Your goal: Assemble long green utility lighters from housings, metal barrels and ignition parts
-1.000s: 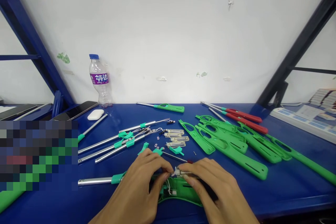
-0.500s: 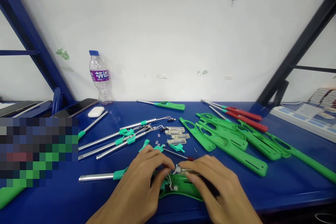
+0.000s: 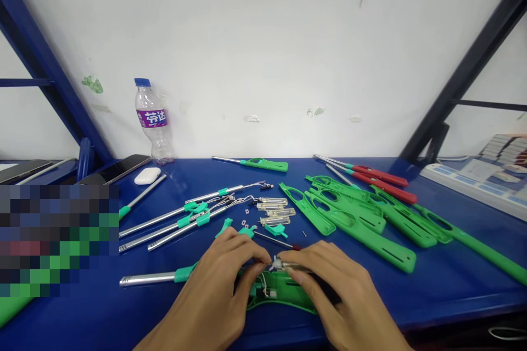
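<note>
My right hand [image 3: 340,285] pinches a clear lighter fuel tank [image 3: 284,264] with a whitish valve end, between thumb and fingers. My left hand [image 3: 224,282] is closed in a pinch right beside that valve end; what its fingertips hold is too small to make out. Below both hands lies an opened green lighter shell [image 3: 284,290], hollow side up. A white wire and a black igniter part [image 3: 269,292] show inside it. From its left end sticks a metal lighter tube [image 3: 148,278] with a teal collar. My fingers hide part of the shell.
Behind my hands lie several clear tanks [image 3: 276,203], teal triggers [image 3: 276,229], a screwdriver [image 3: 274,239] and metal tubes with wires [image 3: 177,222]. Green shell halves [image 3: 366,236] and red lighters [image 3: 382,186] spread right. A bottle [image 3: 154,118] stands by the wall; a power strip [image 3: 477,189] lies far right.
The whole view has shifted slightly. Both hands keep nearly the same pinch at the tank's valve end, and the shell below stays in place.
</note>
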`<state>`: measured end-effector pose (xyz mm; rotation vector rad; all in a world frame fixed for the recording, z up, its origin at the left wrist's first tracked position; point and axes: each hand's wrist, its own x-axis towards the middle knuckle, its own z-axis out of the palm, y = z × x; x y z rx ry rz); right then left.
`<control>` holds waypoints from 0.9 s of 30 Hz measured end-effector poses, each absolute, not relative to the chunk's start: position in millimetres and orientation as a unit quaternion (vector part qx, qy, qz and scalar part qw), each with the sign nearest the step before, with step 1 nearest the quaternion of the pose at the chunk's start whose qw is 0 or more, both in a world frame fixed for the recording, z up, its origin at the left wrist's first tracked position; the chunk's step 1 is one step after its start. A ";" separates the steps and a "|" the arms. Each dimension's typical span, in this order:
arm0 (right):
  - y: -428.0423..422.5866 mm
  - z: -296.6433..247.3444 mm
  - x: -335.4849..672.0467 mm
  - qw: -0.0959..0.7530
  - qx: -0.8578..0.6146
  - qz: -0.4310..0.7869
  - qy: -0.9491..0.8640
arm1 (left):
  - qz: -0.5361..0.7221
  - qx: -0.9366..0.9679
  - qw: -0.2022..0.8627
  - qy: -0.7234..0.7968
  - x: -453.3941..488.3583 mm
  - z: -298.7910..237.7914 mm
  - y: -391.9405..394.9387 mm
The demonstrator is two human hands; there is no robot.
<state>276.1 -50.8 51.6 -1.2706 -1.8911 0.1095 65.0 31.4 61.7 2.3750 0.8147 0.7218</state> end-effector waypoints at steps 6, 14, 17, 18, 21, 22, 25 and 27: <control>-49.1 49.9 277.9 0.427 -0.492 0.040 -0.758 | 0.259 0.885 0.242 0.303 65.3 58.4 30.9; -49.9 48.9 277.4 0.435 -0.479 0.047 -0.761 | 0.287 0.874 0.249 0.303 64.0 55.6 29.3; -49.4 48.3 277.1 0.430 -0.482 0.046 -0.762 | 0.287 0.858 0.269 0.331 62.7 58.1 28.7; -49.0 48.1 277.1 0.430 -0.483 0.045 -0.762 | 0.283 0.855 0.273 0.338 62.3 59.0 28.4; -47.7 47.8 278.0 0.425 -0.479 0.037 -0.767 | 0.286 0.852 0.275 0.343 61.5 60.7 27.7; -47.4 47.7 278.5 0.423 -0.476 0.036 -0.770 | 0.292 0.853 0.269 0.339 61.5 60.9 27.5; -47.4 47.2 280.0 0.416 -0.473 0.033 -0.776 | 0.316 0.861 0.242 0.317 62.6 60.0 27.5; -47.9 46.4 280.6 0.412 -0.474 0.031 -0.778 | 0.328 0.866 0.221 0.307 63.6 58.9 28.0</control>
